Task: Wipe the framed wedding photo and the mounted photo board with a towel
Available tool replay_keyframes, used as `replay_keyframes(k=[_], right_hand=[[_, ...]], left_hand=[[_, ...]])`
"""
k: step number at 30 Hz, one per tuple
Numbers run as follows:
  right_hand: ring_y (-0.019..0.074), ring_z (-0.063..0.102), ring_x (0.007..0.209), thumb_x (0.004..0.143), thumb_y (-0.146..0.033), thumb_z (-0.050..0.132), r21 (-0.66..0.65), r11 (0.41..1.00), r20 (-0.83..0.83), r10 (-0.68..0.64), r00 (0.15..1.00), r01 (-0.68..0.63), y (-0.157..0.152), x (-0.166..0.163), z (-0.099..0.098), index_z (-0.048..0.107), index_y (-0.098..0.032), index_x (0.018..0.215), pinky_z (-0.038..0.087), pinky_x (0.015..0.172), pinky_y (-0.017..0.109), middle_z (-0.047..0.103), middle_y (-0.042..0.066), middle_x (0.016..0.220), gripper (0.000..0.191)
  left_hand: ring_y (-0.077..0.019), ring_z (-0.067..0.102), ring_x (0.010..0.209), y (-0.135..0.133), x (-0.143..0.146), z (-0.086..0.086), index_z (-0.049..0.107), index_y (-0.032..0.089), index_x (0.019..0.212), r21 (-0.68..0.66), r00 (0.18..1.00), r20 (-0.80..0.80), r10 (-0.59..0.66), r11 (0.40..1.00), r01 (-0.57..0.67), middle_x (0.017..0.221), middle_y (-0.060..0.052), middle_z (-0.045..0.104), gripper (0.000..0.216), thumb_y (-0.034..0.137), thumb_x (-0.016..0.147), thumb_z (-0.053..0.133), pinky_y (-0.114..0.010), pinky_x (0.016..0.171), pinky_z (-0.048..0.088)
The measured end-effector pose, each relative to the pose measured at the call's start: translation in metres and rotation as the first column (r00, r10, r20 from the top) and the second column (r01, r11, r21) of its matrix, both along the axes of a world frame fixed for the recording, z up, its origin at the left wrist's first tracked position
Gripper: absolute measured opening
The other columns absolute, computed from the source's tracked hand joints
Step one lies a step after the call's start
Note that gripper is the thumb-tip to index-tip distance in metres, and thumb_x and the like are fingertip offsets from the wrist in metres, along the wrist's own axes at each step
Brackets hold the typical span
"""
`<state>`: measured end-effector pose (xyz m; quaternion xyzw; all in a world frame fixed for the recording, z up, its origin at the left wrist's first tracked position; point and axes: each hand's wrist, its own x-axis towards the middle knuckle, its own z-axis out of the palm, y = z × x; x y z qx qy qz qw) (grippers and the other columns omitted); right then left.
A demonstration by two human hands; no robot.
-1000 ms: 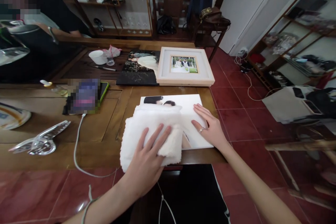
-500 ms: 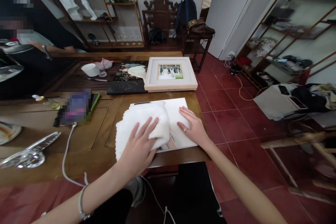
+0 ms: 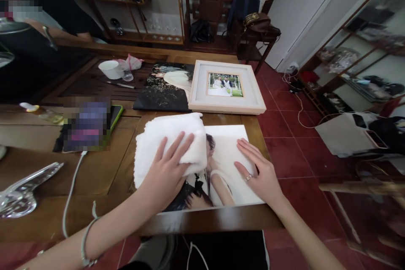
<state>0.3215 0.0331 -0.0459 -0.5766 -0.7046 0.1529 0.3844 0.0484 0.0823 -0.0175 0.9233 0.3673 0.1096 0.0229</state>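
A large photo print (image 3: 228,152) lies flat near the front edge of the wooden table (image 3: 126,177). My left hand (image 3: 166,173) presses flat on a white towel (image 3: 158,139) that covers the print's left and far part, fingers spread. On the print's right side lies my right hand (image 3: 257,171), fingers stretched out flat, a ring on one finger. The print's lower part, showing a figure in dark and white clothes, is uncovered.
A white-framed photo (image 3: 226,93) and a dark photo print (image 3: 166,88) lie beyond. A phone on a cable (image 3: 90,124), a glass object (image 3: 19,190), a white cup (image 3: 110,68) and a pen are to the left. Another person sits at far left. Shelves, chair, bags stand behind.
My left hand has pushed the towel away from me and leftward across the print, uncovering its lower part. My right hand stays flat on the right side.
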Motion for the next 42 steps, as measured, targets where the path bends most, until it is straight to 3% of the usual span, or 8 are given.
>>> replay_keyframes(k=[8,14,17,21,26,29,36,42], right_hand=[[0.0232,0.049,0.132,0.086,-0.024,0.062,-0.008,1.000,-0.002,-0.010,1.000,0.010,-0.001,-0.001,0.000,0.059,-0.022,0.129,0.042,0.111,0.045,0.059,0.007,0.136,0.043],[0.0234,0.052,0.129,0.085,-0.027,0.062,0.038,0.999,-0.027,-0.003,1.000,0.004,0.000,-0.001,-0.002,0.063,-0.019,0.125,0.043,0.110,0.045,0.061,0.010,0.132,0.040],[0.0239,0.053,0.129,0.084,-0.027,0.062,0.042,0.999,-0.033,-0.010,0.999,0.011,0.000,-0.003,-0.001,0.064,-0.017,0.123,0.043,0.110,0.044,0.061,0.012,0.132,0.040],[0.0248,0.053,0.129,0.082,-0.028,0.065,0.018,1.000,-0.098,-0.012,0.995,0.014,0.000,-0.003,-0.001,0.066,-0.018,0.121,0.041,0.111,0.045,0.060,0.012,0.133,0.040],[0.0262,0.051,0.130,0.076,-0.033,0.073,0.000,1.000,-0.262,0.011,0.965,-0.012,0.001,0.003,-0.006,0.066,-0.019,0.121,0.039,0.112,0.046,0.056,0.013,0.138,0.048],[0.0274,0.051,0.130,0.074,-0.037,0.075,-0.022,1.000,-0.326,0.014,0.945,-0.023,0.001,0.005,-0.008,0.065,-0.020,0.122,0.040,0.111,0.047,0.055,0.014,0.139,0.052],[0.0271,0.042,0.137,0.077,-0.036,0.072,-0.051,0.997,-0.137,0.044,0.990,-0.051,-0.006,-0.001,-0.005,0.060,-0.021,0.129,0.033,0.114,0.051,0.052,0.012,0.142,0.055],[0.0272,0.041,0.138,0.082,-0.036,0.066,-0.021,0.999,0.008,0.032,0.999,-0.032,-0.008,-0.006,-0.007,0.056,-0.019,0.133,0.035,0.114,0.052,0.051,0.013,0.143,0.055]], left_hand=[[-0.0361,0.023,0.143,-0.019,-0.018,-0.002,0.071,0.018,0.079,0.013,0.994,-0.060,-0.093,0.996,0.094,0.157,-0.012,0.024,0.011,0.013,0.069,0.069,-0.062,0.113,0.023],[-0.0359,0.020,0.144,-0.075,-0.012,-0.008,0.070,0.018,0.071,0.061,0.989,-0.068,-0.131,0.989,0.135,0.158,-0.010,0.025,0.004,0.017,0.068,0.073,-0.057,0.117,0.008],[-0.0371,0.021,0.144,-0.095,-0.004,-0.001,0.073,0.019,0.079,0.033,0.981,-0.101,-0.164,0.985,0.168,0.158,-0.010,0.025,0.011,0.023,0.068,0.075,-0.059,0.115,0.014],[-0.0353,0.024,0.143,-0.069,0.005,0.012,0.070,0.027,0.109,-0.057,0.979,-0.146,-0.145,0.989,0.138,0.157,-0.010,0.025,0.030,0.023,0.079,0.067,-0.061,0.108,0.030],[-0.0361,0.018,0.145,-0.005,0.016,0.011,0.063,0.022,0.121,-0.048,0.984,-0.146,-0.102,0.994,0.096,0.157,-0.013,0.025,0.034,0.017,0.088,0.053,-0.065,0.110,0.024],[-0.0381,0.017,0.144,0.009,0.026,0.003,0.063,0.016,0.121,0.024,0.993,-0.119,-0.001,1.000,0.004,0.157,-0.016,0.025,0.033,0.022,0.090,0.053,-0.067,0.110,0.021],[-0.0419,0.021,0.143,-0.006,0.042,-0.001,0.067,0.015,0.114,0.077,0.989,-0.144,0.042,0.997,-0.031,0.156,-0.016,0.026,0.029,0.021,0.089,0.054,-0.069,0.107,0.026],[-0.0414,0.025,0.141,-0.071,0.032,0.005,0.068,0.023,0.113,0.057,0.985,-0.169,-0.044,0.997,0.054,0.155,-0.014,0.030,0.034,0.017,0.080,0.063,-0.067,0.105,0.033]])
